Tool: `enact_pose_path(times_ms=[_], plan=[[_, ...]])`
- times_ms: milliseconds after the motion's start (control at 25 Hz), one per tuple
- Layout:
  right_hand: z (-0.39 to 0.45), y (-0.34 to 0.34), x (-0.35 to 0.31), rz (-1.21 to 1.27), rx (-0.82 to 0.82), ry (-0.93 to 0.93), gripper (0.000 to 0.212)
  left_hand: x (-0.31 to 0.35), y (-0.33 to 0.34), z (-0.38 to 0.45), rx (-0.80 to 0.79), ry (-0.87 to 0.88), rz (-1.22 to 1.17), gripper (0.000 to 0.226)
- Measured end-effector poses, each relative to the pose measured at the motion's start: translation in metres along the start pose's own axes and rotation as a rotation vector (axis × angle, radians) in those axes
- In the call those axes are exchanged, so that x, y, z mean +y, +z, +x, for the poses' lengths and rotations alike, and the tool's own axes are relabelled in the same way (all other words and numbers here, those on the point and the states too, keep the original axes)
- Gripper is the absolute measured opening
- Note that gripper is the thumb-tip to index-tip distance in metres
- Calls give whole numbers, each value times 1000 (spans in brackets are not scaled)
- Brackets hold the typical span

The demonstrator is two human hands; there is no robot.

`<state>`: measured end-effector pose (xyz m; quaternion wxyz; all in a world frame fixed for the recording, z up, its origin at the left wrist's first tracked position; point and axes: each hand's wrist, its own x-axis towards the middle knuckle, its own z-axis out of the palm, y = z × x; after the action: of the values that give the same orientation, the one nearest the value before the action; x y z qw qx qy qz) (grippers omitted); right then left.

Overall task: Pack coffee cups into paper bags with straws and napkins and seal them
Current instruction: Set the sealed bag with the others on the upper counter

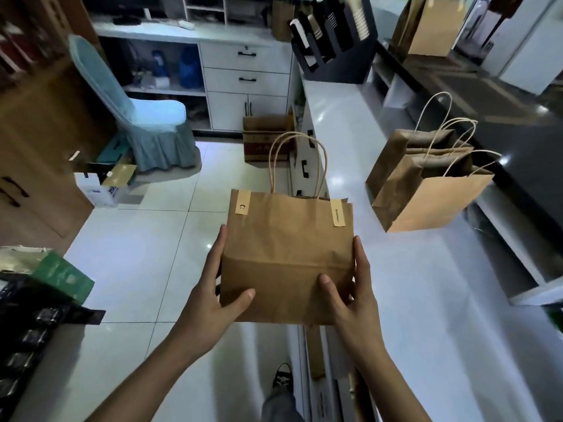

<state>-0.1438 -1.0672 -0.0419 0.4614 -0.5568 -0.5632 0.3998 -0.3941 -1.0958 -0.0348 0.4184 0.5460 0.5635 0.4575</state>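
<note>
Kraft paper bag (288, 257), closed at the top with two tape strips (243, 202), is being held upright in the air, near and centre, above the tiled floor. Both hands are clamping its lower sides, left hand (217, 287) and right hand (350, 287), thumbs pressing its near face. Two more paper bags (426, 190) are standing on the white worktop (341, 117) to the far right.

A white counter (344, 123) is running along the right side, bearing two open brown paper bags (426, 190) standing just beside each other and a black cup holder (338, 41) at its far end. A tiled floor (146, 257) is carrying a covered chair (152, 117), a white box (100, 184) and a brown carton (265, 138).
</note>
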Motion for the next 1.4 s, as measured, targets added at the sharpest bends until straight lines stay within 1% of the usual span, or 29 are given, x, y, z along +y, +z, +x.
enact_pose_path(times_ms=[320, 440, 720, 1080, 1400], plan=[[127, 26, 12, 49, -89, -43, 83, -5, -7, 104, 95, -29, 18, 103], [180, 27, 19, 56, -115, -20, 84, -3, 0, 154, 115, -35, 29, 104], [269, 25, 22, 55, -145, 2, 83, 1, 13, 236, 133, -37, 30, 103], [365, 48, 22, 40, -113, -26, 82, -7, 2, 340, 110, -6, 11, 102], [481, 96, 9, -34, -18, -36, 83, -20, -37, 480, 46, 63, -21, 102]])
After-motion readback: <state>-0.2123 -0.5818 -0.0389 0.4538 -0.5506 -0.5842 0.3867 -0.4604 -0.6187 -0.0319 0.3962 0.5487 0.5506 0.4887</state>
